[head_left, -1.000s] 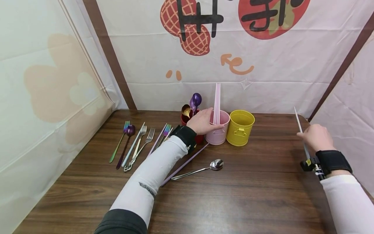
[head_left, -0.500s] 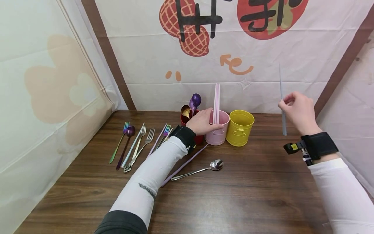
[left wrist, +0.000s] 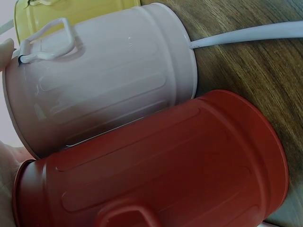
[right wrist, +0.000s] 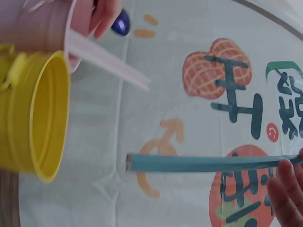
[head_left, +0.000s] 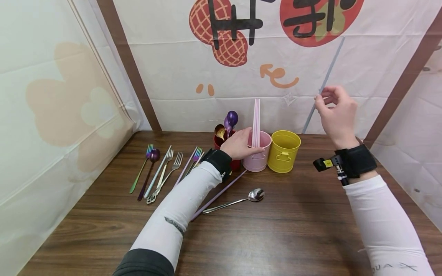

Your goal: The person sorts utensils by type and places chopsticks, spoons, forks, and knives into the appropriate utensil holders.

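Note:
My right hand [head_left: 340, 115] pinches a blue-grey chopstick [head_left: 332, 63] between thumb and fingers, tilted in the air right of the yellow bucket [head_left: 281, 163]. The right wrist view shows the chopstick's squared end [right wrist: 137, 163] pointing towards that bucket's side. My left hand [head_left: 238, 145] grips the pink bucket [head_left: 255, 163] at its rim, thumb along the front and fingers behind. Pale pink chopsticks [head_left: 256, 119] stand upright in this bucket. Against it sits the red bucket [left wrist: 156, 165], partly hidden by the left hand in the head view, with purple spoons [head_left: 232, 118] and a gold spoon [head_left: 220, 131] inside.
A silver spoon [head_left: 255, 195] and a lilac chopstick [head_left: 219, 193] lie in front of the buckets. Left of the forearm, forks [head_left: 177, 161], a purple spoon [head_left: 154, 155] and chopsticks lie in a row. A printed cloth wall [head_left: 172, 76] rises behind the table.
The right hand has lifted the blue-grey chopstick from low at the right side, moving up and left, and its tilt has changed. The left hand stays on the pink bucket.

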`<state>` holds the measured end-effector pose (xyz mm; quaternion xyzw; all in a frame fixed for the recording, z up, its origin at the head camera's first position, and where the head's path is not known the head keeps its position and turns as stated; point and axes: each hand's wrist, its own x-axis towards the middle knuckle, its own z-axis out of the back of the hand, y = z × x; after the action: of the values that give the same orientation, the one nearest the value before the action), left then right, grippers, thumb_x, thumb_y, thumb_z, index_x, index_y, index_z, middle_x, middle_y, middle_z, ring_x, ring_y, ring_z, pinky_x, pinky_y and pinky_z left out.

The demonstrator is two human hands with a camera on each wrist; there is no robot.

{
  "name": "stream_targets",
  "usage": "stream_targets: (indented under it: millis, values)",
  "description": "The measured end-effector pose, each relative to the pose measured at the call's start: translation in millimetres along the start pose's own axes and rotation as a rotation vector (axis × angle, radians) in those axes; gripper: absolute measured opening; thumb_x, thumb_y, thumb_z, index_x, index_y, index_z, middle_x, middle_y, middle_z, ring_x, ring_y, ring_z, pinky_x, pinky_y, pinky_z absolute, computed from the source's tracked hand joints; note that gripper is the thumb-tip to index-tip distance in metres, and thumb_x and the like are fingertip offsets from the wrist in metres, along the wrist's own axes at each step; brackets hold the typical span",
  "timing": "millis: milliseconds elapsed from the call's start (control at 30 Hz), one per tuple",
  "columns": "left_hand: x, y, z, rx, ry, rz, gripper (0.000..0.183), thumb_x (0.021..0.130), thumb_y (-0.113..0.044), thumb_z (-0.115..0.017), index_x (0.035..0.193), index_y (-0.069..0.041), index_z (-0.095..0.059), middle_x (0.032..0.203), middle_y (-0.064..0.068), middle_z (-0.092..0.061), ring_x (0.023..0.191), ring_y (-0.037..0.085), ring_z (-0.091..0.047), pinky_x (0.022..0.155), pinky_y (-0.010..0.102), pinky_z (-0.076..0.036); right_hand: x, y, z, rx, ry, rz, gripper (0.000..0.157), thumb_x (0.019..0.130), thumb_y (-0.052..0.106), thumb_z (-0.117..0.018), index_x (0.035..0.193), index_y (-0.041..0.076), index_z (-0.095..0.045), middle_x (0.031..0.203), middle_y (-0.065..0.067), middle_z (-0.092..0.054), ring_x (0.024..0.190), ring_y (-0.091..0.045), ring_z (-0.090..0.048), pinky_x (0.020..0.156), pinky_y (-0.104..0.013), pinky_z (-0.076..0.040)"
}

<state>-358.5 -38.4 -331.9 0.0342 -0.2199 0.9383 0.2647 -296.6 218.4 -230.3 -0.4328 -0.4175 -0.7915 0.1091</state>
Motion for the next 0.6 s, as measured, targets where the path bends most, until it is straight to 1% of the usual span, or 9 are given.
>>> stream_targets:
  millis: [100, 167, 333, 500, 600]
  values:
    - [0.7, 0.2, -0.3, -0.004, 0.0, -0.006, 0.078, 0.082, -0.062, -0.065, 0.136, -0.009, -0.043, 0.127, 0.01, -0.058, 0.115, 0.02, -0.053, 0.098, 0.036, -0.044, 1, 1, -7.9, 0.09, -0.018, 0.004, 0.023, 0.094, 0.01, -0.059, 0.111, -0.006, -0.061, 0.089, 0.004, -0.062, 0.071, 0.0, -0.057, 0.065, -0.01, -0.046]
    - [1.2, 0.3, -0.5, -0.004, -0.003, -0.007, 0.078, 0.082, -0.062, -0.066, 0.135, -0.009, -0.043, 0.126, 0.009, -0.059, 0.115, 0.02, -0.054, 0.098, 0.036, -0.044, 0, 1, -13.5, 0.128, -0.021, 0.005, 0.022, 0.095, 0.009, -0.059, 0.111, -0.006, -0.06, 0.089, 0.007, -0.06, 0.07, -0.002, -0.058, 0.065, -0.01, -0.047]
    - [2.3, 0.6, -0.9, 0.001, -0.007, -0.009, 0.077, 0.082, -0.062, -0.065, 0.135, -0.01, -0.044, 0.125, 0.007, -0.059, 0.115, 0.019, -0.054, 0.098, 0.035, -0.044, -6, -1, -28.4, 0.203, 0.006, -0.015, 0.018, 0.096, 0.007, -0.057, 0.109, -0.006, -0.058, 0.091, -0.001, -0.061, 0.072, -0.004, -0.06, 0.067, -0.012, -0.049]
    - [2.5, 0.7, -0.9, -0.003, -0.006, -0.007, 0.077, 0.082, -0.062, -0.065, 0.135, -0.01, -0.044, 0.125, 0.007, -0.059, 0.114, 0.019, -0.054, 0.098, 0.036, -0.044, -17, -4, -42.7, 0.257, 0.07, -0.057, 0.021, 0.098, 0.009, -0.056, 0.111, -0.007, -0.056, 0.094, -0.011, -0.063, 0.075, -0.007, -0.063, 0.069, -0.015, -0.051]
    - [2.2, 0.4, -0.4, -0.01, -0.007, -0.006, 0.077, 0.082, -0.062, -0.066, 0.135, -0.01, -0.045, 0.124, 0.006, -0.059, 0.113, 0.019, -0.055, 0.097, 0.035, -0.045, -24, -8, -52.4, 0.276, 0.109, -0.066, 0.022, 0.098, 0.008, -0.056, 0.112, -0.009, -0.055, 0.096, -0.017, -0.063, 0.075, -0.008, -0.063, 0.069, -0.016, -0.051]
